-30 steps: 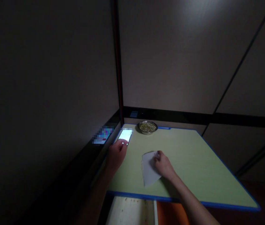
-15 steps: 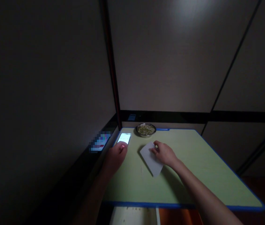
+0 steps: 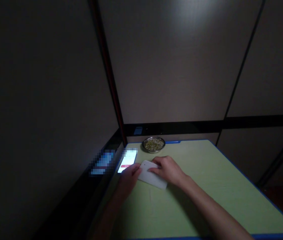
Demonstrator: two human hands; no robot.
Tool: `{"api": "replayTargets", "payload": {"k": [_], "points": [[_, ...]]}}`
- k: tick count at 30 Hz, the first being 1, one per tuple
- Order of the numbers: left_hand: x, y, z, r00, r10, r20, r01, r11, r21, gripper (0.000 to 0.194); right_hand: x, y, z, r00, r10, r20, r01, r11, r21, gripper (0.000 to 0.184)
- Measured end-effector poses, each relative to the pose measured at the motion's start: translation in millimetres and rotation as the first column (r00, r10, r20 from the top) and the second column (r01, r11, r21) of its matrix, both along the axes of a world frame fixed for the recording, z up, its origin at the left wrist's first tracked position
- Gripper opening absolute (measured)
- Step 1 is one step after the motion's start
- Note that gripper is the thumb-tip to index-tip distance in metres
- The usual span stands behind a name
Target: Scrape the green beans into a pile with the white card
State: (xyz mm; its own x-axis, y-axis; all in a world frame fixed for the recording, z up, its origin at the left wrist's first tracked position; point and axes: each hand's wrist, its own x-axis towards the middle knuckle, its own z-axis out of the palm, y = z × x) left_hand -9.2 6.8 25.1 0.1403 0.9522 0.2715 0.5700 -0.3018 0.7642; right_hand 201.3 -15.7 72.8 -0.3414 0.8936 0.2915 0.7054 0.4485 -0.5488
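Observation:
A flat, stiff-looking white piece (image 3: 154,178) with rounded corners and a small dark dot near its upper left corner is held tilted just above the table. My right hand (image 3: 170,170) pinches its upper right edge between thumb and fingers. At its left end, my left hand (image 3: 130,176) closes thumb and fingers on the edge. Part of the piece is hidden behind the fingers. Beyond my left hand lies a phone (image 3: 128,158) with a lit screen. Farther back stands a round metal bowl (image 3: 153,152) holding small green and pale grains or beans (image 3: 154,144).
The light green table (image 3: 221,193) has a blue edge and stands in a corner. A dark wall panel (image 3: 43,100) rises close on the left, reflecting the phone's glow. Behind the table is another panelled wall (image 3: 171,83) with a black strip.
My left hand has come from over the phone to the white piece and taken hold of its left end. The piece has turned and shifted left. The open drawer below has left view.

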Motion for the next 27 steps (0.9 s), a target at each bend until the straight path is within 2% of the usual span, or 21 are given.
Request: {"api": "replayTargets", "payload": {"k": [2, 4, 7, 9, 12, 13, 14, 16, 17, 19, 21, 23, 27], "points": [[-5.0, 2.8, -5.0, 0.998, 0.042, 0.037, -0.041, 0.999, -0.018, 0.028, 8.7, 3.4, -14.9, 0.982, 0.000, -0.188, -0.009, 0.999, -0.045, 0.028], [-9.5, 5.0, -9.3, 0.996, 0.069, 0.063, -0.068, 0.997, -0.028, 0.030, 16.4, 7.6, -32.6, 0.932, -0.040, -0.360, -0.010, 0.991, -0.135, 0.031], [-11.9, 6.2, -10.6, 0.997, 0.076, 0.031, -0.074, 0.996, -0.058, 0.030, 22.3, 13.5, -55.9, 0.877, -0.058, -0.478, -0.052, 0.975, -0.214, 0.026], [-9.1, 4.8, -6.0, 0.994, 0.108, -0.035, -0.109, 0.994, -0.024, 0.031, 21.9, 15.7, -64.9, 0.875, -0.053, -0.482, -0.058, 0.975, -0.213, 0.024], [3.7, 0.1, 5.8, 0.958, 0.182, -0.220, -0.126, 0.961, 0.245, 0.044, 16.7, 15.6, -68.1, 0.880, -0.050, -0.473, -0.047, 0.980, -0.192, 0.022], [9.8, -1.4, 9.1, 0.934, 0.183, -0.306, -0.070, 0.936, 0.345, 0.048, 14.3, 14.7, -67.3, 0.881, -0.050, -0.471, -0.041, 0.983, -0.181, 0.022], [16.1, -2.3, 11.4, 0.906, 0.146, -0.396, 0.021, 0.921, 0.388, 0.050, 11.8, 13.5, -66.0, 0.882, -0.053, -0.468, -0.031, 0.985, -0.170, 0.022], [27.6, -2.1, 12.1, 0.843, 0.064, -0.534, 0.169, 0.911, 0.376, 0.047, 8.0, 10.4, -62.9, 0.885, -0.065, -0.461, -0.003, 0.989, -0.145, 0.021], [32.0, -0.7, 10.8, 0.824, 0.054, -0.564, 0.185, 0.915, 0.358, 0.040, 7.3, 8.4, -61.6, 0.887, -0.072, -0.457, 0.011, 0.991, -0.135, 0.021], [37.4, 3.8, 7.0, 0.790, 0.058, -0.610, 0.174, 0.933, 0.314, 0.029, 10.6, 2.9, -60.7, 0.887, -0.080, -0.455, 0.025, 0.992, -0.125, 0.018], [39.0, 8.4, 4.7, 0.767, 0.089, -0.635, 0.129, 0.949, 0.289, 0.027, 21.7, -6.2, -62.8, 0.876, -0.094, -0.474, 0.038, 0.991, -0.126, 0.020], [38.9, 11.1, 6.1, 0.751, 0.092, -0.653, 0.119, 0.955, 0.271, 0.025, 41.7, -20.2, -68.4, 0.847, -0.138, -0.514, 0.085, 0.989, -0.124, 0.029], [39.4, 11.9, 15.5, 0.721, 0.080, -0.689, 0.123, 0.963, 0.240, 0.019, 100.2, -56.7, -89.7, 0.850, -0.230, -0.474, 0.182, 0.972, -0.146, 0.027]]}}
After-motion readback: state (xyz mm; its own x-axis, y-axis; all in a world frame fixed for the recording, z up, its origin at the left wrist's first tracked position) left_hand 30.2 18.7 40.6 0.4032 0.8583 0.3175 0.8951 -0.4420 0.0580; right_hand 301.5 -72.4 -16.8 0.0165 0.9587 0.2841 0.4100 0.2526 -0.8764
